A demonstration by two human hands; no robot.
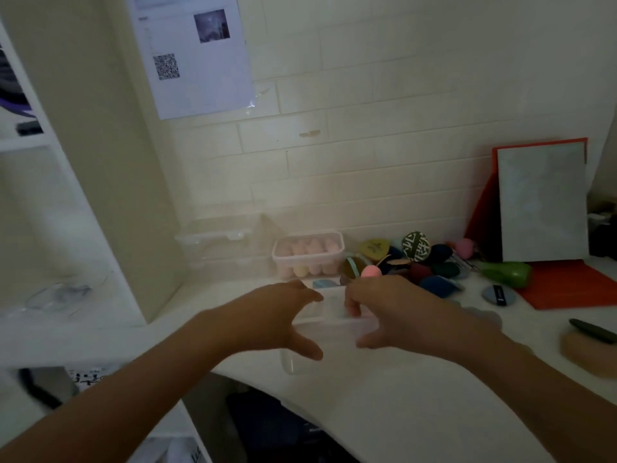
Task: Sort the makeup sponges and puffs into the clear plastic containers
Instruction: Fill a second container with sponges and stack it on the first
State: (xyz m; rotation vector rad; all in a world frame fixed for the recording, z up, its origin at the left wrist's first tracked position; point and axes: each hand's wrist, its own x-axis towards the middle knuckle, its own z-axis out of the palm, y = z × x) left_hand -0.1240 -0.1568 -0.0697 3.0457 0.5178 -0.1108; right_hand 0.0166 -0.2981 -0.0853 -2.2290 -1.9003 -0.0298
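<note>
White counter along a white tiled wall, seen from the head camera, dim and slightly blurred. At the near middle, left hand and right hand reaching in from the lower corners, both gripping one clear container sitting on the counter. Left fingers curled round its left side, thumb low on the near wall. Right fingers hooked over its far rim, thumb toward the near edge. Contents of it too blurred to tell. Just beyond the hands, a lidded container packed with upright pastel sponges, pink and yellow. Left of that, against the wall, a second clear tub with latch tabs. Right of the lidded container, a loose pile of puffs and sponges in dark blue, green, maroon and yellow, with a pink sponge at its near left edge, close to the right fingers. Farther right, a green object lying on its side, a round grey puff flat on the counter, and a red folder with a grey board leaning on the wall. High on the left, a printed sheet with a QR code taped to the wall.
</note>
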